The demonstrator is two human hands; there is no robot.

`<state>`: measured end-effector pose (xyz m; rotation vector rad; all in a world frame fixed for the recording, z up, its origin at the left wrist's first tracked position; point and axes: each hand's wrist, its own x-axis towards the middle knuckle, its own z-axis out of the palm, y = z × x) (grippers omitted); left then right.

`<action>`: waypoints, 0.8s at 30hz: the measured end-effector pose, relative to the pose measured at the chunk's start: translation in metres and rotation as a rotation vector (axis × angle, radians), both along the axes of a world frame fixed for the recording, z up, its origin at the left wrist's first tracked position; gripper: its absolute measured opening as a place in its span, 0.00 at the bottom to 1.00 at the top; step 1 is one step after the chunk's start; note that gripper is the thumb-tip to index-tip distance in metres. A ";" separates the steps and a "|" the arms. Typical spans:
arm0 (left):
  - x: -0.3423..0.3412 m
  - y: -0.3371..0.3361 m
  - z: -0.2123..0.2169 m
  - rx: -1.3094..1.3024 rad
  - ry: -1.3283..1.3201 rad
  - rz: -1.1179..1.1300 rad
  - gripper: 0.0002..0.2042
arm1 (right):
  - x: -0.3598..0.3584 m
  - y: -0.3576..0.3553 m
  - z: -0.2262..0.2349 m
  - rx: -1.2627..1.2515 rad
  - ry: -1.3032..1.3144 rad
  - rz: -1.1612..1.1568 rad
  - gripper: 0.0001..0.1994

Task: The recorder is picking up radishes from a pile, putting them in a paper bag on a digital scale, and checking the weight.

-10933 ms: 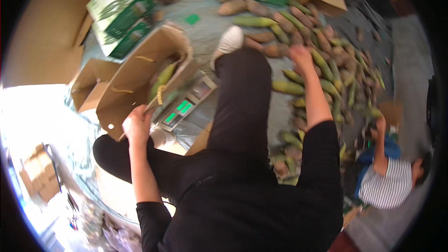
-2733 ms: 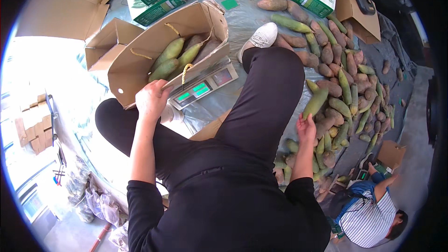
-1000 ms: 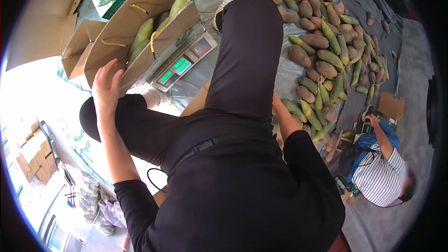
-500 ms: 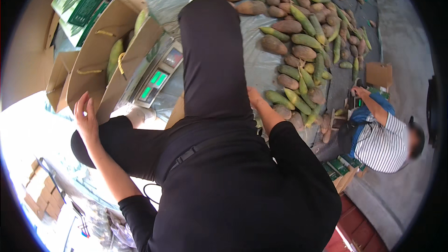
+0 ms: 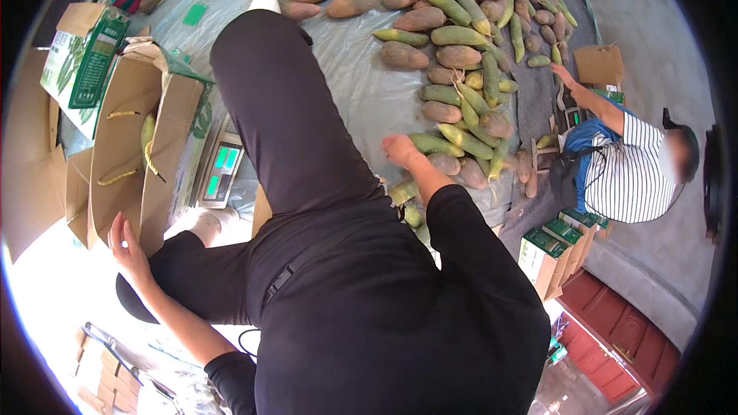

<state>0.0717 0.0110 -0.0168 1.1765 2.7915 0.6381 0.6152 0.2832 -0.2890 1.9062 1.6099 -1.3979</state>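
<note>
My left hand is open beside the lower edge of an upright cardboard carton with yellow cord handles, its fingers apart and nothing in them. Inside the carton a green root vegetable partly shows. The carton stands by a scale with a lit green display. Beyond my right thigh, my right hand hangs over the plastic sheet with its fingers curled, and I see nothing in it. Nearest to it lie long green radishes and a brownish, soil-covered root vegetable.
Rows of green and brown roots spread across the grey plastic sheet. A green-and-white box stands at the far left. On the right, a person in a striped shirt reaches toward the roots, near several packed cartons.
My view has turned and shifted, so the roots and carton sit further left. My right hand has come out from behind my thigh toward the roots. The left hand stays by the carton.
</note>
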 end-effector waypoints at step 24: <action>0.000 -0.005 -0.003 -0.038 0.009 0.039 0.13 | 0.078 0.070 0.068 0.152 -0.778 0.643 0.15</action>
